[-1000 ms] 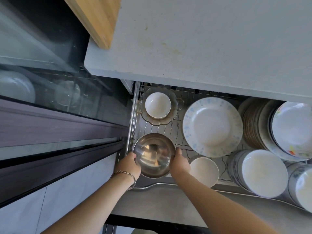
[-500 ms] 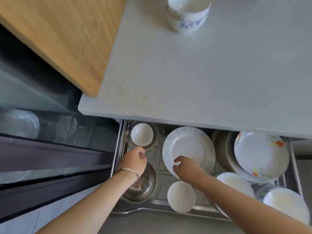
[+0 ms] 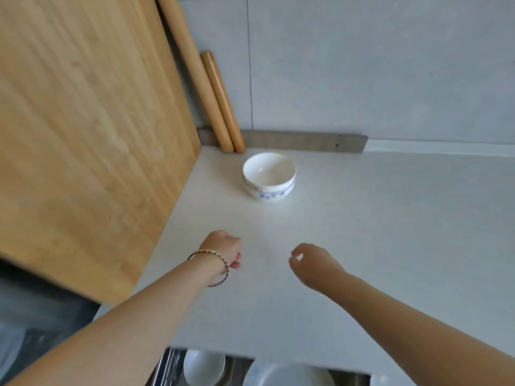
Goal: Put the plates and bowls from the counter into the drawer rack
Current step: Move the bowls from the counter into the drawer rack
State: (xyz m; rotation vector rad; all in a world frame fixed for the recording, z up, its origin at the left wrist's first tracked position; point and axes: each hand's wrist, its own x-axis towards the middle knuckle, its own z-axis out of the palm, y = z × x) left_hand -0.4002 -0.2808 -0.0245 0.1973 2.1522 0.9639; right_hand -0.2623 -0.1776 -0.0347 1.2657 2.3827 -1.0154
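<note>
A small stack of white bowls with a blue pattern (image 3: 269, 176) stands on the pale counter (image 3: 376, 232) near the back wall. My left hand (image 3: 223, 250), with a bracelet on its wrist, hovers over the counter in front of the bowls, fingers loosely curled and holding nothing. My right hand (image 3: 312, 263) hangs beside it, fingers curled and apart, also holding nothing. Both hands are well short of the bowls. At the bottom edge the open drawer rack (image 3: 170, 366) shows a white bowl (image 3: 204, 367) and a white plate (image 3: 287, 376).
A big wooden cutting board (image 3: 83, 135) leans on the left, its edge reaching the counter. Two wooden rolling pins (image 3: 214, 101) lean against the tiled wall behind the bowls. A grey strip (image 3: 306, 142) runs along the wall's base.
Both hands let go of the steel bowl in the drawer rack and rose up over the counter. The view tilted up from the drawer to the counter and the bowls.
</note>
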